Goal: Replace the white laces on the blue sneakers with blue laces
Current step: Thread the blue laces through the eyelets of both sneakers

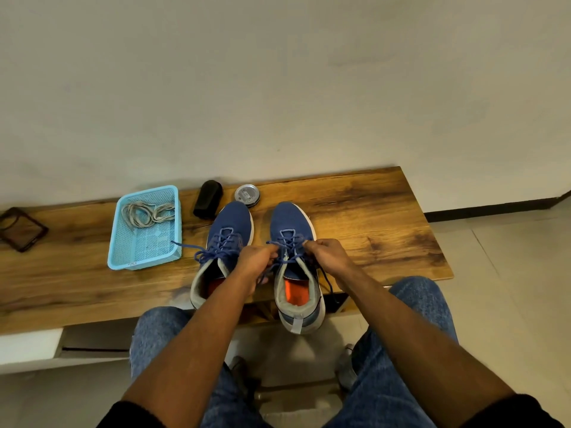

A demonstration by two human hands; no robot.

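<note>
Two blue sneakers stand side by side on the wooden bench (370,217), toes toward the wall. The left sneaker (228,223) is threaded with a blue lace whose loose end trails left toward the basket. The right sneaker (289,220) also carries a blue lace (285,242). My left hand (258,261) and my right hand (329,256) are both over its eyelets, each pinching a strand of that lace. One lace end hangs down the shoe's right side. The white laces (145,213) lie bundled in the light blue basket (123,242).
A black oblong object (207,199) and a round metal tin (247,194) sit behind the sneakers by the wall. A dark square frame (20,230) lies at the bench's far left. My knees in jeans are below the bench's front edge.
</note>
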